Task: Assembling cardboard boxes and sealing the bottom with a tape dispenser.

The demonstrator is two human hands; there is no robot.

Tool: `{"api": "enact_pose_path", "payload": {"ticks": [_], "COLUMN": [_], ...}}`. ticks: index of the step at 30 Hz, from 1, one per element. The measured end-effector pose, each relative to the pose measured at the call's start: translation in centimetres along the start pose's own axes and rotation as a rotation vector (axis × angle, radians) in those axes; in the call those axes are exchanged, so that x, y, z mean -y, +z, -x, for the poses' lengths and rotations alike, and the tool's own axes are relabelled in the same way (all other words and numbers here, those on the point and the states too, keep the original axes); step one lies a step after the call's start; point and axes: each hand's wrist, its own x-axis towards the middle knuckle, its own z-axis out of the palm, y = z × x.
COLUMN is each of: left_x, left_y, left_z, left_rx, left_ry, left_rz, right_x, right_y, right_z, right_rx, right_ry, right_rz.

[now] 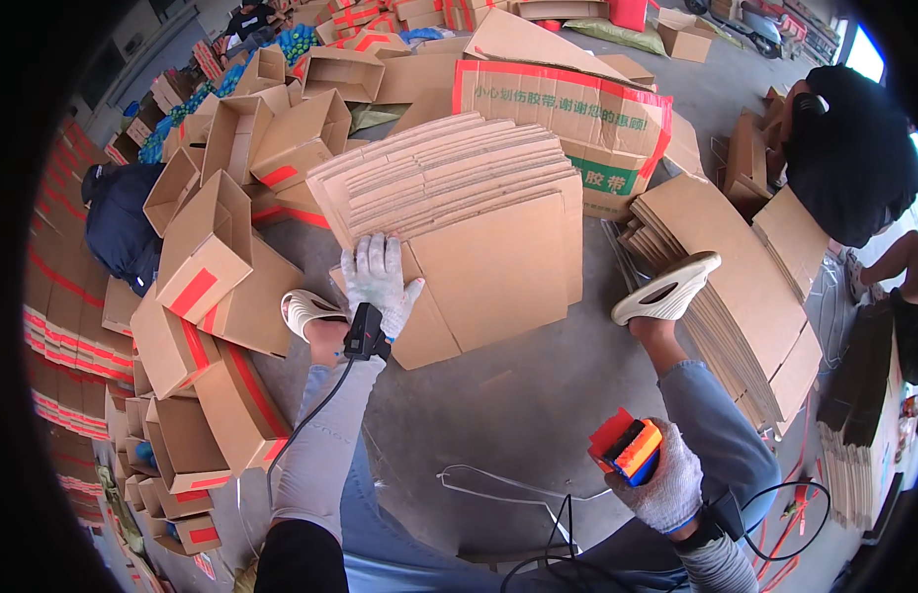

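My left hand (380,282), in a pale work glove with a black device strapped at the wrist, lies flat with fingers stretched on the left edge of the front cardboard sheet (488,277). That sheet leans on a fanned stack of flattened cartons (449,178) in front of me. My right hand (666,489), also gloved, is closed round a tape dispenser (632,450) in orange, black and blue with red tape at its end. It is held above my right thigh, apart from the cardboard.
Open cartons with red tape (207,247) pile up on the left. Another stack of flattened cartons (726,287) lies under my right sandal (666,287). A printed carton (568,128) stands behind the front stack. Co-workers sit at right (844,158) and left (128,222). A bent white strap (498,484) lies on the floor.
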Motion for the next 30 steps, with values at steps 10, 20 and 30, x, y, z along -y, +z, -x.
{"api": "enact_pose_path", "payload": {"ticks": [10,20,30], "left_x": [1.0,2.0,-12.8], "left_y": [-2.6,-10.0,-22.6], "left_z": [4.4,8.2,26.8], "left_rx": [0.159,0.530,0.592], "left_ry": [-0.026,0.189,0.159], "left_rz": [-0.211,0.400,0.871], "right_x": [-1.5,-2.8,-2.7], "right_y": [4.6,5.4,7.5], "right_z": [-2.5,-0.5,-4.6], "right_rx": [-0.186,-0.274,-0.717], "right_ry": [0.066,0.073,0.267], "right_rz": [-0.162,-0.205,-0.515]}}
